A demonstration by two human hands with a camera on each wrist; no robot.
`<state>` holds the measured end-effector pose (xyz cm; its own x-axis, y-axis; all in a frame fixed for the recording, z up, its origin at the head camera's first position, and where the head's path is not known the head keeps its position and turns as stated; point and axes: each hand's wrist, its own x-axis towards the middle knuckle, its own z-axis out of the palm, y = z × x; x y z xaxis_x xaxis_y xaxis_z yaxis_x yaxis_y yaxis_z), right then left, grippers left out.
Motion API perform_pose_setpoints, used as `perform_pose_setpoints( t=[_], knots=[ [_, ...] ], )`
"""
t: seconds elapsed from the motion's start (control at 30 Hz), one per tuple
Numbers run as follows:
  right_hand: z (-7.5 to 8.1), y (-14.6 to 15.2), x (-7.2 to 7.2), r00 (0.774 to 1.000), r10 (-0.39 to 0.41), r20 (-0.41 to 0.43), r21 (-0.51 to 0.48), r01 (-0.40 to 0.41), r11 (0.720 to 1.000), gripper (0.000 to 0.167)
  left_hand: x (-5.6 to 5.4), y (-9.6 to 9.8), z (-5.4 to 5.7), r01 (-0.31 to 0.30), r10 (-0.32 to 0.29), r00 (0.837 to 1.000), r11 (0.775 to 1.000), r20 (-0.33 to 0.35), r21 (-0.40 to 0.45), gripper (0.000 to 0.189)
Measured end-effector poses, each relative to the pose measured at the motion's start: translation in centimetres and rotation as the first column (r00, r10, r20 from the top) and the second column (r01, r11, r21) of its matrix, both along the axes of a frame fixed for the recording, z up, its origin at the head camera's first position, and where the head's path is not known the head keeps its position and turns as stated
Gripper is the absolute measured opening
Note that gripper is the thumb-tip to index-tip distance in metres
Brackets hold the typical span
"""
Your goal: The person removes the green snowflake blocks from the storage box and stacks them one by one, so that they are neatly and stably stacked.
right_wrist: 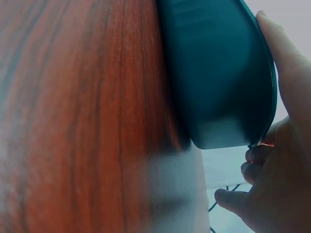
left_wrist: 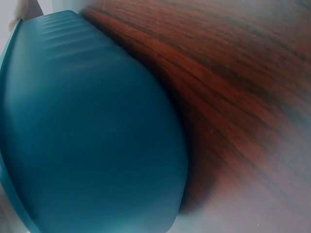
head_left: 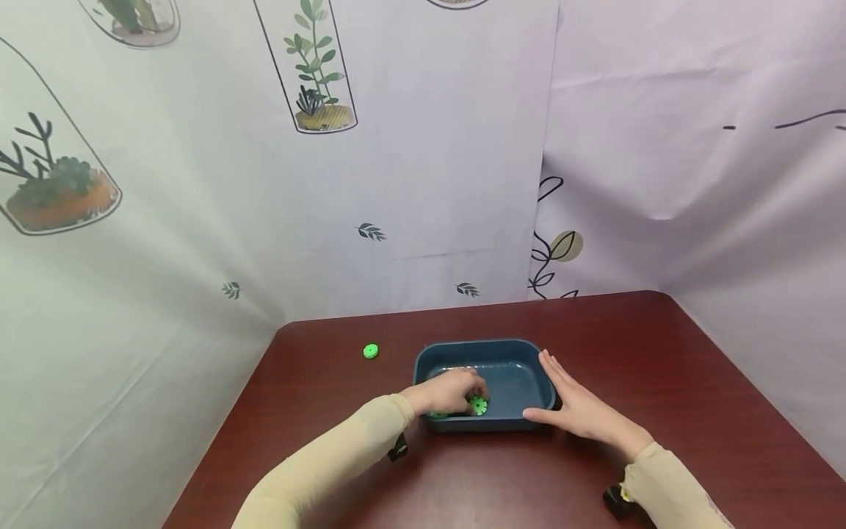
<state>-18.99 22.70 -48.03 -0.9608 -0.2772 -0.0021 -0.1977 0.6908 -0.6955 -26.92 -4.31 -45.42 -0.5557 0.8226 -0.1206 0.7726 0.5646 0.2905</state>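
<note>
A dark blue rectangular tray (head_left: 509, 424) stands on the table. My left hand (head_left: 449, 391) reaches over its left end, fingers bent down inside. At those fingertips a green notched disc (head_left: 479, 405) is tilted up, seemingly pinched between thumb and fingers. Another green piece (head_left: 438, 415) lies low in the tray, partly hidden by the hand and front wall. At the right end, my right hand (head_left: 581, 408) spreads its straight fingers along the rim, thumb at the front corner. The right wrist view shows that hand (right_wrist: 282, 179) against the tray's outer wall (right_wrist: 218, 73).
Left of the tray, farther back, one more green disc (head_left: 371, 351) lies on the reddish-brown table (head_left: 463, 477). The outer wall of the tray (left_wrist: 97, 126) fills much of the left wrist view. A printed cloth (head_left: 429, 184) hangs behind the table.
</note>
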Motion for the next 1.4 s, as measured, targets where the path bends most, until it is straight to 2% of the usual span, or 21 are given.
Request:
perform_pose_setpoints(
  t=[0.3,0.57,0.77,0.97,1.23,1.4],
  knots=[
    [-0.3,0.0,-0.1,1.0,0.006,-0.021,0.005,-0.006,1.0,0.114,0.0,-0.4,-0.3,0.009,-0.012,0.999,0.997,0.052,0.07,0.029],
    [-0.2,0.0,-0.1,0.999,0.007,-0.041,-0.001,-0.007,1.0,0.114,0.0,-0.9,0.2,-0.017,0.002,0.993,0.992,0.116,0.127,0.029],
    [0.0,0.0,0.0,1.0,0.01,-0.022,0.001,-0.01,1.0,0.114,-0.1,-1.3,0.6,-0.021,-0.002,0.989,0.988,0.148,0.154,0.031],
    [-0.1,0.0,0.1,1.0,0.012,-0.017,-0.005,-0.013,1.0,0.115,-0.3,-2.0,1.0,-0.068,0.037,0.985,0.98,0.167,0.185,0.033],
    [0.1,-0.2,0.1,1.0,0.004,-0.007,-0.006,-0.004,1.0,0.115,-1.3,-3.5,2.9,-0.161,0.125,0.983,0.943,0.137,0.291,0.031],
    [0.1,-0.2,0.1,1.0,0.008,-0.008,0.008,-0.008,1.0,0.114,-2.1,-5.2,4.3,-0.258,0.219,0.965,0.892,0.146,0.372,0.028]
  ],
)
